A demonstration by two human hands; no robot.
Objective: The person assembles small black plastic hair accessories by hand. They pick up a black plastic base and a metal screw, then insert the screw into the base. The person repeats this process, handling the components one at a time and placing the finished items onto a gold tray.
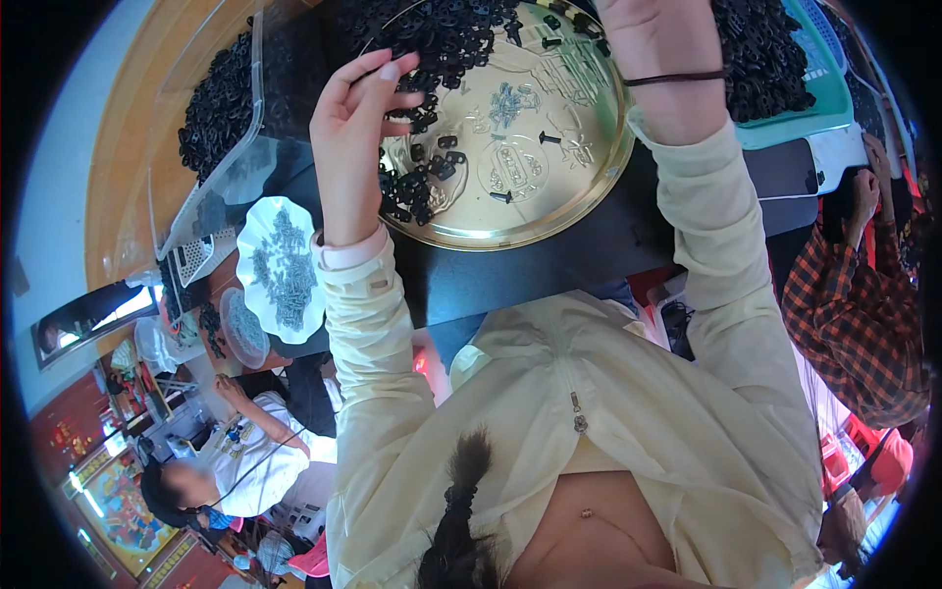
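Note:
My left hand [355,128] is over the left side of a round gold tray [579,218], its thumb and fingers curled together among small black plastic parts [446,44]. Whatever sits between those fingertips blends into the dark pile behind. My right hand [655,34] reaches past the tray's far right rim; the top of the picture cuts off its fingers. On the tray, a cluster of small silver screws [510,103] lies near the middle. A few black T-shaped pieces [549,138] are scattered to their right and below.
A clear bin [257,88] of black parts stands at left, above a white scalloped dish [253,211] of screws. At right is a green basket [824,123] heaped with black parts. People sit at the lower left and on the right; a dark tabletop [451,280] borders the tray.

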